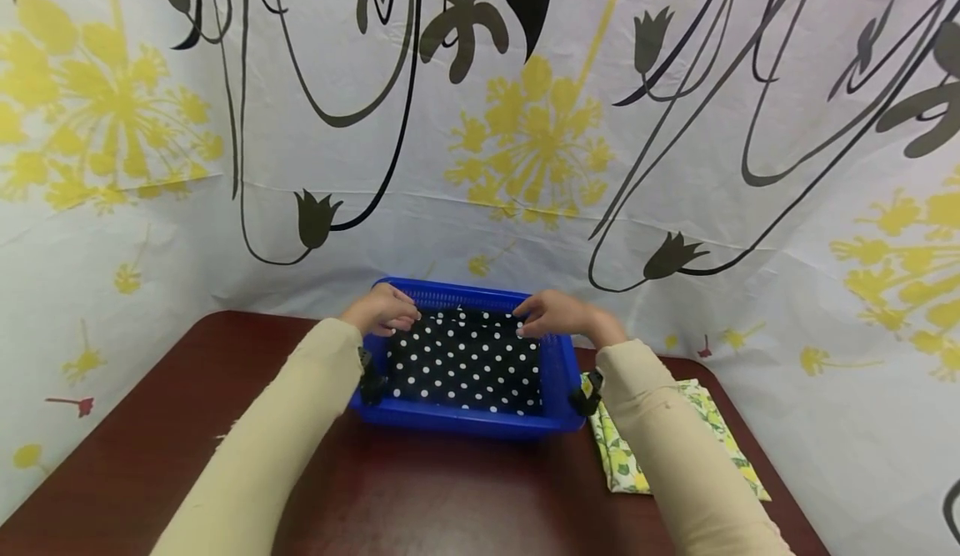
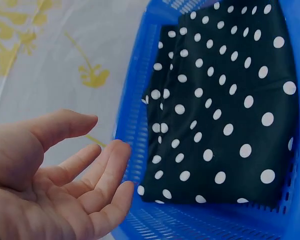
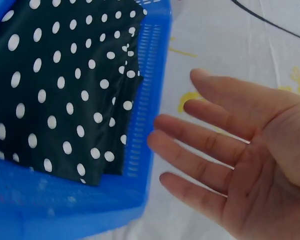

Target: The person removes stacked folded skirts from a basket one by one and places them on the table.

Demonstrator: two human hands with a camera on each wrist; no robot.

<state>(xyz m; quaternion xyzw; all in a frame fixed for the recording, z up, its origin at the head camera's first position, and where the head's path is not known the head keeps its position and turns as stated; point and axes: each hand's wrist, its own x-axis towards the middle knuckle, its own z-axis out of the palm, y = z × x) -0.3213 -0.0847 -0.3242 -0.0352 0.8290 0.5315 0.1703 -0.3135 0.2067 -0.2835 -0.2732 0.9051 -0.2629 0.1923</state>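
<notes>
A black cloth with white polka dots (image 1: pixel 465 364) lies folded inside a blue plastic basket (image 1: pixel 457 418), with layered edges along its far side. My left hand (image 1: pixel 384 309) hovers over the basket's far left corner, fingers relaxed and holding nothing. Over the far right part, my right hand (image 1: pixel 557 314) has its fingers loosely extended and also holds nothing. In the left wrist view the left palm (image 2: pixel 65 180) faces up beside the basket wall, apart from the dotted cloth (image 2: pixel 225 110). The right wrist view has the right hand's fingers (image 3: pixel 200 142) spread near the rim.
A folded cloth with a yellow lemon print (image 1: pixel 705 423) lies on the dark red-brown table (image 1: pixel 420 498), right of the basket and partly behind the right sleeve (image 1: pixel 667 439). A white curtain (image 1: pixel 525 247) with grey and yellow flowers hangs behind the table.
</notes>
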